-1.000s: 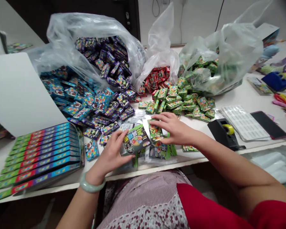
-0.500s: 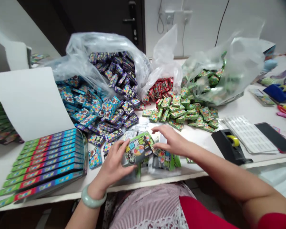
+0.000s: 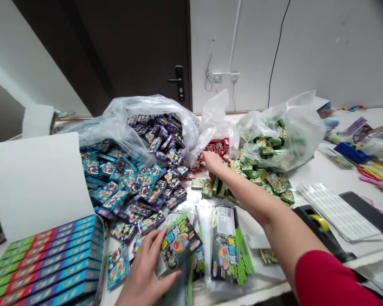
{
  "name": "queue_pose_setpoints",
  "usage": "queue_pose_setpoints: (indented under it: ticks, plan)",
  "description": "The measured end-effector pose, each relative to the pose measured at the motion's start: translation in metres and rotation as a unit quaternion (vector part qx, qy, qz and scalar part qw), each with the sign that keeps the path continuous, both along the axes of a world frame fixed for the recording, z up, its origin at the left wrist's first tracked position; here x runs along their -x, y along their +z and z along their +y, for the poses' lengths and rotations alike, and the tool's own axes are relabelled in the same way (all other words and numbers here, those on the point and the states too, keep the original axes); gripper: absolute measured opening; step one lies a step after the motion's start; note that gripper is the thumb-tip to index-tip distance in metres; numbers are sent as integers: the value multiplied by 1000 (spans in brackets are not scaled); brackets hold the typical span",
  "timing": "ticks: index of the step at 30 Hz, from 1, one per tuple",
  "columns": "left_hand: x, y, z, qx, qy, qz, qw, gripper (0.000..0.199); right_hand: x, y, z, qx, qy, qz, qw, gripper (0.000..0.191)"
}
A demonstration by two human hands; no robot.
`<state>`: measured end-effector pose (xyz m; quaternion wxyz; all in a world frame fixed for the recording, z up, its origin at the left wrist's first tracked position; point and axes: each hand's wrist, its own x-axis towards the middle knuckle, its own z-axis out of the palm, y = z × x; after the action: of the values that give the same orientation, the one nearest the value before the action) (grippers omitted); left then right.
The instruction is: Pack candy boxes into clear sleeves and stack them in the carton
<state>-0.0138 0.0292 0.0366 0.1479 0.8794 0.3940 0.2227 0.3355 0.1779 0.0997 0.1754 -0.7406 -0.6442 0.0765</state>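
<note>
My left hand (image 3: 147,270) grips a flat black-and-green printed box (image 3: 180,242) near the table's front edge, thumb on the near side and fingers on the far side. My right hand (image 3: 212,161) reaches out to the small red boxes (image 3: 218,146) spilling from a clear bag at the back. Its fingers point down at them and the fingertips are hidden. Small green boxes (image 3: 274,182) lie beside and under the right forearm. Clear sleeves with black-and-green printed packaging (image 3: 223,246) rest right of the left hand.
Blue boxes (image 3: 108,170) and purple boxes (image 3: 161,136) are heaped on the left, partly in clear bags. An open display box (image 3: 51,255) holds rows of coloured boxes, its white lid (image 3: 40,182) raised. At right are a tape dispenser (image 3: 322,229), label sheets (image 3: 335,212) and a phone (image 3: 370,212).
My right hand has left the black-and-green box and stretched forward to the red boxes. My left hand still holds the box. The view has tilted up.
</note>
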Motion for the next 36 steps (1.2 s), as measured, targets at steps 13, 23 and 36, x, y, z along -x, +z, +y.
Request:
queue_pose_setpoints:
  ticks: [13,23,36]
  plan:
    - [22,-7,11,-10,43,1,999,87,-26,-12,-45,9,-12,183,983,46]
    - [3,8,1,3,0,7,1000,85,-21,-7,-167,36,76,229,970,26]
    - [3,1,-10,13,-30,37,999,86,-22,-36,-197,113,259,52,958,75]
